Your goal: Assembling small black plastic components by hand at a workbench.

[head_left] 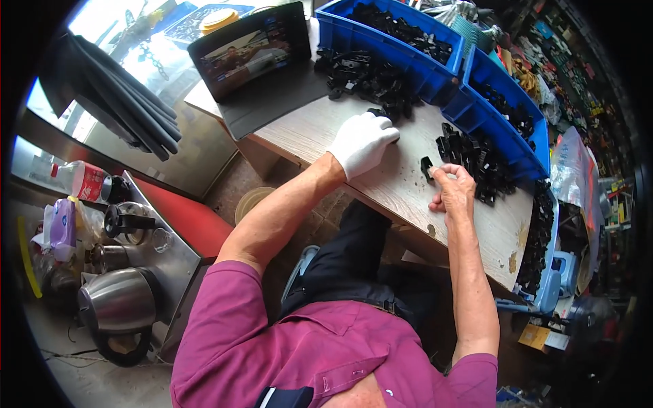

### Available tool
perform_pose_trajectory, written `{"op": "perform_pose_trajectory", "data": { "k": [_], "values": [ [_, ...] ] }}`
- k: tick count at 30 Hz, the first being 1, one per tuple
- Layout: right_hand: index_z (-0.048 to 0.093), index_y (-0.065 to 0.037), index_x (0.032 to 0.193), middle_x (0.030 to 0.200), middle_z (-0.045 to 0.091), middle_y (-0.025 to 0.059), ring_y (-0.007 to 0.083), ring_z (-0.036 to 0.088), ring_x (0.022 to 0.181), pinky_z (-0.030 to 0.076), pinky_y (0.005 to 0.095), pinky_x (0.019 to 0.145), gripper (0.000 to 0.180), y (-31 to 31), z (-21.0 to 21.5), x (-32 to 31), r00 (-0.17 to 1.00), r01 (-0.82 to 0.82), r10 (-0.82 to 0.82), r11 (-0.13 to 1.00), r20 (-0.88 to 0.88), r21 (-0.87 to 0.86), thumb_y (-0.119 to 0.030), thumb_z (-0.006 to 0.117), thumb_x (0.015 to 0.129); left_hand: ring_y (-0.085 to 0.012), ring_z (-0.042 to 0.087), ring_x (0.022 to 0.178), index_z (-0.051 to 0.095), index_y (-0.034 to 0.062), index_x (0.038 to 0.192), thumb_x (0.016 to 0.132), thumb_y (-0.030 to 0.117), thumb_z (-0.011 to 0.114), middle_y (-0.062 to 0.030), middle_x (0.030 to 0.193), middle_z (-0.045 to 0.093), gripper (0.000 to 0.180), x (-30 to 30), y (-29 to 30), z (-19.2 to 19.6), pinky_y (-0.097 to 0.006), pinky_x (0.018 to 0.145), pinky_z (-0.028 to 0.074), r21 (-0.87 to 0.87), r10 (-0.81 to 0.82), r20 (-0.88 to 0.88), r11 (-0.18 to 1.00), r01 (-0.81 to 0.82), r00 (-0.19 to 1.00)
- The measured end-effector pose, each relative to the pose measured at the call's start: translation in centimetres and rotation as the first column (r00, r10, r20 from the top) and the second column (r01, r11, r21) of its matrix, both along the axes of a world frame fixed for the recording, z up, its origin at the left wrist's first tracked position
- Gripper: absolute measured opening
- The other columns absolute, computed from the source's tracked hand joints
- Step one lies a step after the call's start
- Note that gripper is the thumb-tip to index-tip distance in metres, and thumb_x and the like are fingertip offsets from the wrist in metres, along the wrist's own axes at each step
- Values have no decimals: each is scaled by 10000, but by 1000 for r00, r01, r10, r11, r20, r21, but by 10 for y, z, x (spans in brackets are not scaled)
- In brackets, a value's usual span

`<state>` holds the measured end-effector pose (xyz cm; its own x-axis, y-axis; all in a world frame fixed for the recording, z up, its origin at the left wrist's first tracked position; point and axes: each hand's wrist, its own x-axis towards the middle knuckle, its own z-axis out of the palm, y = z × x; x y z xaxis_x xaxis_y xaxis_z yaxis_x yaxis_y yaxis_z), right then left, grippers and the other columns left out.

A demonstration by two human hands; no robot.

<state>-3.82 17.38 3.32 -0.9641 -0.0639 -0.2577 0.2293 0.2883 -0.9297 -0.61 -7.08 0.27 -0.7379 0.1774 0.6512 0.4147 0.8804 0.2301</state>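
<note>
Daylight comes through the window at the left of a cluttered workroom, above a metal counter (182, 257). On this counter, a red-labelled bottle (88, 182) lies at the back, with a purple pack (63, 228), a glass pot (128, 221) and a steel kettle (119, 306) nearer the person. A red panel (187, 217) adjoins the counter's right side. Further right, a tablet (252, 58) with a lit screen stands propped on the left end of a pale wooden table (292, 129), its dark cover spread flat in front.

Next comes the left hand (362, 144), in a white glove, over the table with its fingers curled, just below a heap (367, 78) of small black parts; whether it grips anything cannot be told. Behind that heap, a blue bin (418, 76) holds more such parts. To the right, the bare right hand (452, 190) pinches one black part (426, 167) between thumb and fingers, beside the left edge of a second heap (476, 160). Behind this heap, a second bin (476, 112), also blue, holds black parts. Past the table's right edge lie more of them, and beyond hangs a clear plastic bag (571, 163), near crowded, indistinct goods.
</note>
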Motion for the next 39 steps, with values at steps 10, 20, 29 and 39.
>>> {"op": "perform_pose_trajectory", "data": {
  "k": [10,20,29,39],
  "values": [
    [681,-52,913,636,579,19,88,491,421,487,289,361,223,-4,12,9,995,-39,29,994,95,106,-250,779,886,-348,675,896,744,85,1017,851,120,665,-128,917,737,186,4,4,10,-412,795,549,105,-38,16,994,36,999],
    [688,-50,1010,579,574,25,87,498,392,476,276,338,219,-3,15,19,974,-178,175,984,143,10,-212,766,885,-376,616,1125,721,88,1147,747,-45,634,-150,1250,664,430,2,7,14,-422,938,535,3,-134,-63,991,134,989],
    [551,-27,1376,653,554,-4,72,531,457,483,253,362,556,-6,16,14,967,-253,253,967,1,1,-60,732,851,-322,659,881,710,111,1026,844,87,651,-104,965,714,193,-10,19,-3,-434,747,541,-41,-176,20,983,176,984],
    [641,-40,1257,593,568,17,107,524,411,458,287,332,458,-14,15,2,957,-291,288,950,38,118,-69,698,804,-385,679,880,679,56,1119,897,115,629,-177,933,709,235,22,57,12,-460,775,546,408,-85,18,910,70,996]
  ]
}}
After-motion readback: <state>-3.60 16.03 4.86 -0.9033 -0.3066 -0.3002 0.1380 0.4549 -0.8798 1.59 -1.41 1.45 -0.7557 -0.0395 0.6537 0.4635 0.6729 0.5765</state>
